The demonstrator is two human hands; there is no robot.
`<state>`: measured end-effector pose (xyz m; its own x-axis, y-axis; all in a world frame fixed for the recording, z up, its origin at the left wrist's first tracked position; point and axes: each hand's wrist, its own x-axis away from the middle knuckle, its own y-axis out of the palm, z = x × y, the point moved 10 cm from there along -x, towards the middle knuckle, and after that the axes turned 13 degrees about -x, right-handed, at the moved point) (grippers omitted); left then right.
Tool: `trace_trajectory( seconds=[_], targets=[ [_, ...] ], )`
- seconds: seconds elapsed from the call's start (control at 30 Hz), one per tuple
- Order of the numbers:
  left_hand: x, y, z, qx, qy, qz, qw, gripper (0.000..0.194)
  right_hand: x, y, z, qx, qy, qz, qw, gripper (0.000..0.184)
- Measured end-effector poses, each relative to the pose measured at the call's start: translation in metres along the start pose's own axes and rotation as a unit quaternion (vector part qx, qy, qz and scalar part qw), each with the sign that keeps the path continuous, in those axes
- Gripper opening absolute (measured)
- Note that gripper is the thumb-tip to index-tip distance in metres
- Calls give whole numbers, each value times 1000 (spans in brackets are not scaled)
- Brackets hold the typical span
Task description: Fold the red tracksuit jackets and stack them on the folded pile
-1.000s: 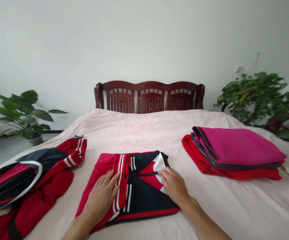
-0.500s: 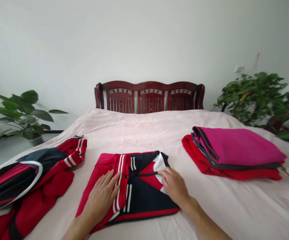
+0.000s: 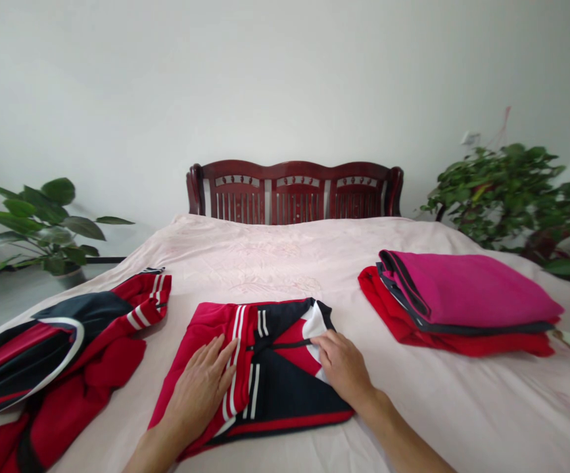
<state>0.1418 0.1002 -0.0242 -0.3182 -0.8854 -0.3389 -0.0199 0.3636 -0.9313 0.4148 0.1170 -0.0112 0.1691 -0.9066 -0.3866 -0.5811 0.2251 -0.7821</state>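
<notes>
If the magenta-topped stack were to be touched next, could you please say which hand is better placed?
Probably the right hand: it rests at the white collar of the folded jacket, on the side nearer the magenta-topped stack. The left hand lies on the striped red part, farther away.

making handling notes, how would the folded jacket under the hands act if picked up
The folded jacket would probably sag when lifted, since its fabric shows soft creases. It may come unfolded if raised by one edge, as the striped red hem appears simply folded over. Rolling seems unlikely: it lies low and flat.
</notes>
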Motion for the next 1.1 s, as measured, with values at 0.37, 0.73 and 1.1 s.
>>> trace_trajectory(
  seconds=[0.37, 0.73, 1.1],
  targets=[
    [0, -1, 0, 3, -2, 7, 1000, 47, 1, 2, 2, 7, -11, 5, 1000, 34],
    [-1, 0, -1, 6, -6, -10, 1000, 48, 0, 1, 0, 0, -8, 3, 1000, 34],
    [-1, 2, 1, -15, 4, -8, 1000, 48, 1, 2, 3, -7, -15, 5, 1000, 33]
  ],
)
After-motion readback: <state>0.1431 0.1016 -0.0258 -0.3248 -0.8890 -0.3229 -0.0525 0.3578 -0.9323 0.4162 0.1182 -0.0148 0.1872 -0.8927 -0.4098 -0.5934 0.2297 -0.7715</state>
